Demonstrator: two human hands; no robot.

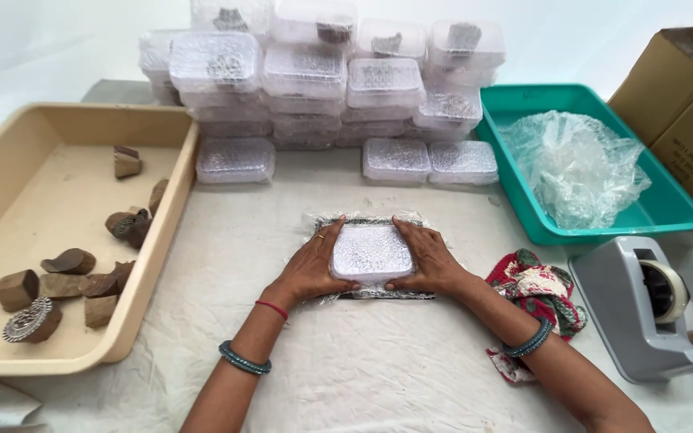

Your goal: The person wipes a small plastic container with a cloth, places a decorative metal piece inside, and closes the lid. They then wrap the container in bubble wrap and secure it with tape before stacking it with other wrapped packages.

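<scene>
Box [371, 252] between both hands [312, 265]

The left hand [308, 265] is wearing a ring, red thread and teal bangles; the right hand [427, 258] is wearing teal bangles.

Between my palms, the bubble-wrapped block [371, 252] feels glossy and bumpy. Left of it, rough matt wooden blocks [66, 277] lie in a smooth beige plastic tray [166, 216]; beneath it, creased white cloth [378, 361].
</scene>
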